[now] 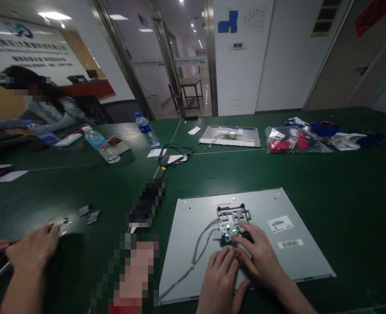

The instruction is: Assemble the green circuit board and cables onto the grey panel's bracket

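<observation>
A flat grey display panel lies back side up on the green table. Near its middle sits a small green circuit board, just below a black-edged bracket. My right hand has its fingertips on the right side and lower part of the board. Close against it, my left hand is closed, its fingers together and bent down at the board's lower end; what they pinch, if anything, is hidden. A grey cable runs from the board to the panel's lower left corner.
To the left, another person's hands work near small metal parts. A blurred phone-like object lies between us. Farther back are bottles, black cables, a second panel and a plastic bag with red items.
</observation>
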Available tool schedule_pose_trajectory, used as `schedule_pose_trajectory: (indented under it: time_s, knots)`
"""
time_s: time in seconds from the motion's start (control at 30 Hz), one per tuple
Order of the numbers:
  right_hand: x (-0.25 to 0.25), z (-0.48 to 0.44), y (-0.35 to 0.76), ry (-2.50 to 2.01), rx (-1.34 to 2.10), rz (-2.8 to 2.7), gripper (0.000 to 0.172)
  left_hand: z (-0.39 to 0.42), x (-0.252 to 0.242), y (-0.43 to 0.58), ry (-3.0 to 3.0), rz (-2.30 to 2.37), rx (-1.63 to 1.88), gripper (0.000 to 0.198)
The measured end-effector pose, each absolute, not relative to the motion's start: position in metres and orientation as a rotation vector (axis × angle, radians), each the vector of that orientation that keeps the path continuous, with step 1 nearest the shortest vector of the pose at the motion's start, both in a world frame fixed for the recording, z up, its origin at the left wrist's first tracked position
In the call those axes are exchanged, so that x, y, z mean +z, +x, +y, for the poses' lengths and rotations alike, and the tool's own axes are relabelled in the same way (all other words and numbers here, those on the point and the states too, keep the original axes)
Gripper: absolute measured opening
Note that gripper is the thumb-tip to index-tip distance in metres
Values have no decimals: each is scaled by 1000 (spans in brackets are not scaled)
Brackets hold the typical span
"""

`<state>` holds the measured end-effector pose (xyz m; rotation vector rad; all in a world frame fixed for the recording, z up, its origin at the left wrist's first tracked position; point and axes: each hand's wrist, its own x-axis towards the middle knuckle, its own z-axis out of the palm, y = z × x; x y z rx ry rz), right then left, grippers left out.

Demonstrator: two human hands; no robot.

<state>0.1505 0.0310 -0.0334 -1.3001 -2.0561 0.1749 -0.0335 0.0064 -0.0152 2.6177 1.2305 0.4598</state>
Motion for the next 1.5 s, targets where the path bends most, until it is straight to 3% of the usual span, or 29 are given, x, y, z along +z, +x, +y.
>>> schedule_pose_trajectory:
  time_s: [0.23, 0.67, 1.5]
  knots:
    - [-37, 33, 147, -1335, 165, -2077, 28, 7, -18, -34, 2626, 1220, 453, 48]
    - [-40, 34, 147, -1373, 129, -2106, 42, 8, -15, -31, 2614, 1221, 465, 47]
    - [-38, 34, 146, -1368, 156, -2147, 39, 8, -13, -32, 2598, 1224, 404, 44]
